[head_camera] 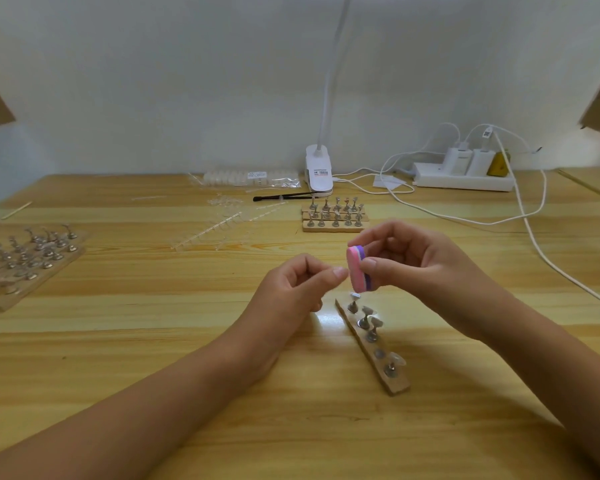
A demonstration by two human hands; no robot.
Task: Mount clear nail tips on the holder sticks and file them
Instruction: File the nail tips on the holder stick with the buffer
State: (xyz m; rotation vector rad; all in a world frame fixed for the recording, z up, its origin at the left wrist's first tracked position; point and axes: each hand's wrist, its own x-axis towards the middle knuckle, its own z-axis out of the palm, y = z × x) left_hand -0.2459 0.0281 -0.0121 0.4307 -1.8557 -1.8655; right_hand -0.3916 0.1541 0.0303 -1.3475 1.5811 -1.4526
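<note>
Pink file (pixel 356 271) part-hidden by rt hand (pixel 426 268)

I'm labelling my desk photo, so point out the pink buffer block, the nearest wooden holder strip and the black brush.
buffer block (pixel 354 275): head view, pink face.
wooden holder strip (pixel 399 383): head view, bare near end.
black brush (pixel 281 196): head view, mid handle.

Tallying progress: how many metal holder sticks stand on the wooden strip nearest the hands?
4 metal holder sticks: three clustered at the light wooden strip's far end, one near its close end. None seems hidden.
</note>
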